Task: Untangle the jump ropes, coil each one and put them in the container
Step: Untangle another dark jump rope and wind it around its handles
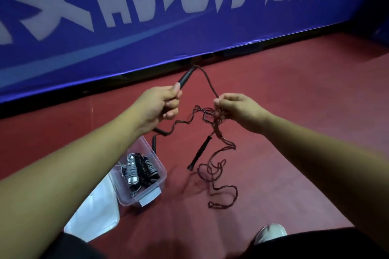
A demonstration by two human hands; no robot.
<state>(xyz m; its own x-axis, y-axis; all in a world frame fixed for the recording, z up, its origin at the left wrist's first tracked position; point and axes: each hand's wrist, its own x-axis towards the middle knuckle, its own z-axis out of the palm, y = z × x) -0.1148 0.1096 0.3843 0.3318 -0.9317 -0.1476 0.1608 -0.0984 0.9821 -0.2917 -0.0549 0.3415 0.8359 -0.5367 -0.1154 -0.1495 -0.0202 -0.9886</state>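
Jump rope [211, 171] dangles, tangled, onto the red floor [294, 132]. Left hand [160, 105] grips its black handle [186, 76]; right hand [237, 109] pinches the cord. Coiled ropes [143, 167] lie in the clear container [163, 171] nearby.

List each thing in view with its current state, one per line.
left hand: grips the black handle, raised.
right hand: pinches the tangled cord.
black handle: held, pointing up and away.
cord: tangled, partly hanging, partly looped on the floor.
second handle: unheld, below the right hand.
container: open, holding coiled ropes.
coiled ropes: wound up, inside the container.
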